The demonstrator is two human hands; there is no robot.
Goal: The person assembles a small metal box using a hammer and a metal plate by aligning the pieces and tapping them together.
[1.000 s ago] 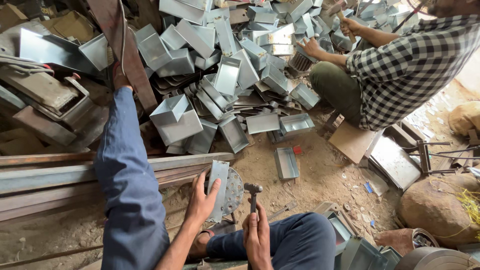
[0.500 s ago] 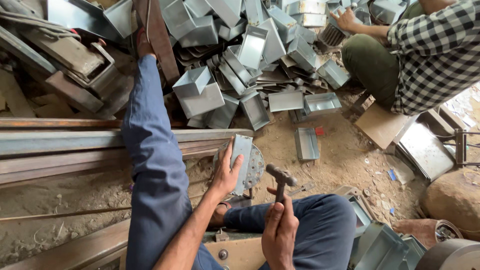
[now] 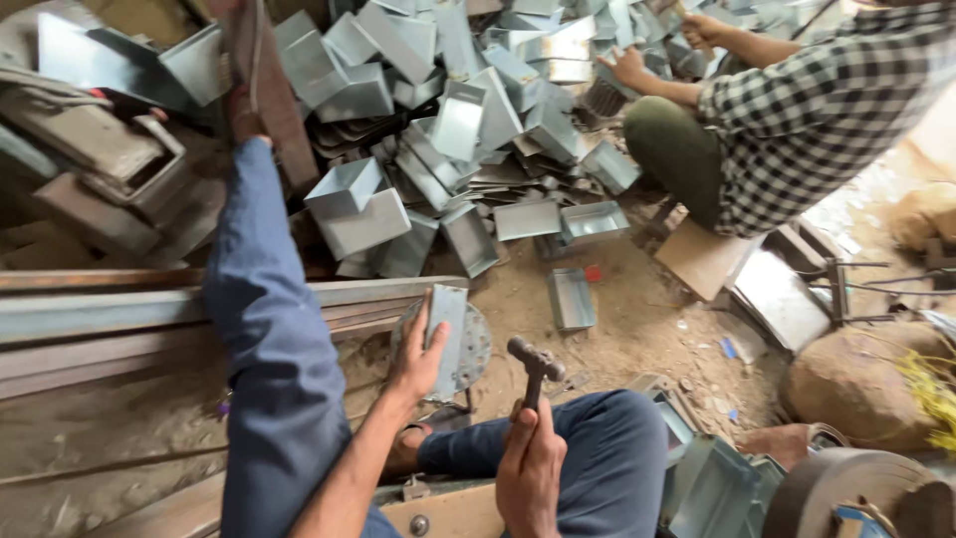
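Left hand [image 3: 418, 359] gripping metal piece [image 3: 446, 334], right hand [image 3: 528, 468] clutching hammer [image 3: 535, 364] beside tray pile [image 3: 448, 120].

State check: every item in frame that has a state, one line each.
left hand: gripping the metal piece
metal piece: upright, resting on the round anvil
round anvil: standing in the dirt, piece on it
right hand: closed on the hammer handle
hammer: raised, head clear of the piece
finished trays: heaped loosely
co-worker's hands: working at the pile
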